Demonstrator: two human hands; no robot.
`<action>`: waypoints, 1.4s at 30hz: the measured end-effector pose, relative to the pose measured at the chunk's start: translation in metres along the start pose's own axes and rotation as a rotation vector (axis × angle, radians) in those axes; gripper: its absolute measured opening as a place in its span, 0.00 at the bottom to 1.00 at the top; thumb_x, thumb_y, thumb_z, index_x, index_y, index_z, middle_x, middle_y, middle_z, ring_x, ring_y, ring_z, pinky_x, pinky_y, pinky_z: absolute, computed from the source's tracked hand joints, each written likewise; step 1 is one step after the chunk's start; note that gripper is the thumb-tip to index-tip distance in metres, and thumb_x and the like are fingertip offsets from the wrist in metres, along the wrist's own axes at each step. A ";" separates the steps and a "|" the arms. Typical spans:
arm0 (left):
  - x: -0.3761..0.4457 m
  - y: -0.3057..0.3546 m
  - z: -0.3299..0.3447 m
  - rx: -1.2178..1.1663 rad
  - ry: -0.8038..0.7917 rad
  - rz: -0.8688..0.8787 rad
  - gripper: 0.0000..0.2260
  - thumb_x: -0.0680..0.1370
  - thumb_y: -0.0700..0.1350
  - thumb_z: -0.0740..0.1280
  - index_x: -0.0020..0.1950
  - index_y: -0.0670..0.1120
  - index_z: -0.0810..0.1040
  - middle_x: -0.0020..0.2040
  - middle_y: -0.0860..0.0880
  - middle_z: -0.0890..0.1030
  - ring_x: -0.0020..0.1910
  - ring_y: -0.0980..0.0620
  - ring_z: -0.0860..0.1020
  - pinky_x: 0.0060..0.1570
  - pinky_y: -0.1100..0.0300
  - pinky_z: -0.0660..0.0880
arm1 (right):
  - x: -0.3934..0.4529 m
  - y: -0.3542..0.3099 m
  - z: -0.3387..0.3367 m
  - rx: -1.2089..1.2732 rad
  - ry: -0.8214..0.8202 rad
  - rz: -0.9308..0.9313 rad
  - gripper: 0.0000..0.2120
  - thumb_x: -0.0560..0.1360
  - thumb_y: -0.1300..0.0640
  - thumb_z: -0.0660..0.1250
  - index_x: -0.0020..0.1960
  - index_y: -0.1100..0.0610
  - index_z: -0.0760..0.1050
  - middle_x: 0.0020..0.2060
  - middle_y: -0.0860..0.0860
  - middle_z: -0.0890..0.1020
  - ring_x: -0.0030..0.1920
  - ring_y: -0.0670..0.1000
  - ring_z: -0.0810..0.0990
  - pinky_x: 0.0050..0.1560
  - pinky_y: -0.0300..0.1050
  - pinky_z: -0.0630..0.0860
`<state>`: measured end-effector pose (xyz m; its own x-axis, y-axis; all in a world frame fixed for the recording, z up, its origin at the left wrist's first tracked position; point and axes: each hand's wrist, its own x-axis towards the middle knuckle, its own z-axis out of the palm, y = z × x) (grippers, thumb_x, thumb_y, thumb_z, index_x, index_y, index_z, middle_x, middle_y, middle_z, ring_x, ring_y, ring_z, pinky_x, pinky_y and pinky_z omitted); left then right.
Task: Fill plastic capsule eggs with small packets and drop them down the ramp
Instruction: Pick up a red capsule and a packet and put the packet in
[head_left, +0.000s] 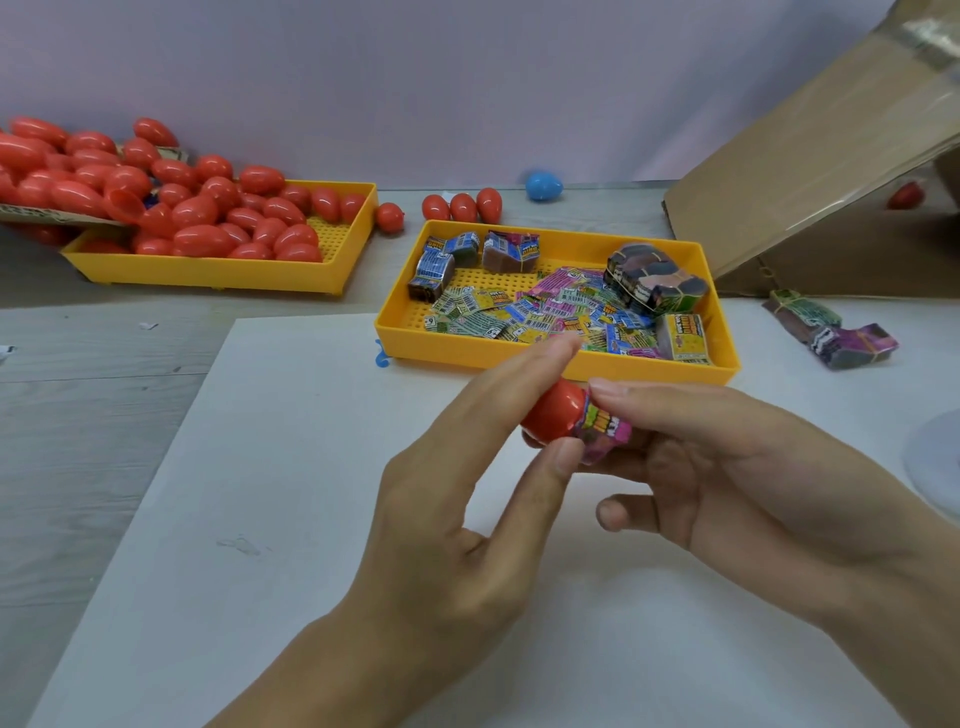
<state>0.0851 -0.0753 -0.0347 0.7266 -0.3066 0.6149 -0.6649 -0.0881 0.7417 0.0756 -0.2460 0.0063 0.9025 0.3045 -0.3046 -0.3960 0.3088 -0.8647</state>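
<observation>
Left hand (457, 499) pinches red capsule egg (551, 415); right hand (727, 467) grips packet (605, 431) at its mouth.

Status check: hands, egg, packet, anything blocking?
Left hand grips red egg half. Right hand pushing pink packet in. Nothing blocking.

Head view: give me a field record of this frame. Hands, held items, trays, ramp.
left hand: grips red egg half between thumb and fingers
right hand: pinches pink packet, part-way into the egg half
packet tray: yellow, loose packets and banded bundles inside
egg tray: yellow, heaped with red eggs
blue egg: alone at the table's far edge
cardboard ramp: far right, sloping
bundles outside tray: right of packet tray, on white sheet
</observation>
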 end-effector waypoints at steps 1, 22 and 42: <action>0.000 0.000 0.000 0.009 -0.005 0.007 0.19 0.80 0.40 0.63 0.72 0.43 0.69 0.70 0.47 0.76 0.70 0.49 0.74 0.66 0.52 0.74 | 0.000 0.000 0.000 0.013 0.004 0.006 0.14 0.68 0.50 0.72 0.51 0.54 0.86 0.49 0.55 0.85 0.41 0.48 0.84 0.31 0.42 0.78; 0.004 -0.008 -0.008 0.029 0.220 0.032 0.15 0.75 0.45 0.73 0.60 0.48 0.77 0.57 0.52 0.79 0.55 0.44 0.81 0.53 0.56 0.78 | 0.001 -0.003 -0.007 -0.108 0.187 -0.062 0.13 0.61 0.56 0.78 0.45 0.57 0.86 0.42 0.57 0.86 0.39 0.50 0.85 0.29 0.41 0.78; 0.008 -0.023 -0.009 -0.073 0.276 -0.364 0.09 0.74 0.49 0.71 0.51 0.61 0.79 0.49 0.54 0.82 0.46 0.46 0.83 0.43 0.59 0.82 | 0.032 0.017 -0.041 -1.329 0.961 -0.700 0.18 0.77 0.45 0.68 0.60 0.55 0.82 0.57 0.55 0.77 0.61 0.56 0.68 0.57 0.42 0.61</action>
<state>0.1074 -0.0672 -0.0445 0.9359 -0.0036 0.3522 -0.3515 -0.0729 0.9334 0.1049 -0.2680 -0.0341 0.7908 -0.2835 0.5424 0.0182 -0.8750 -0.4838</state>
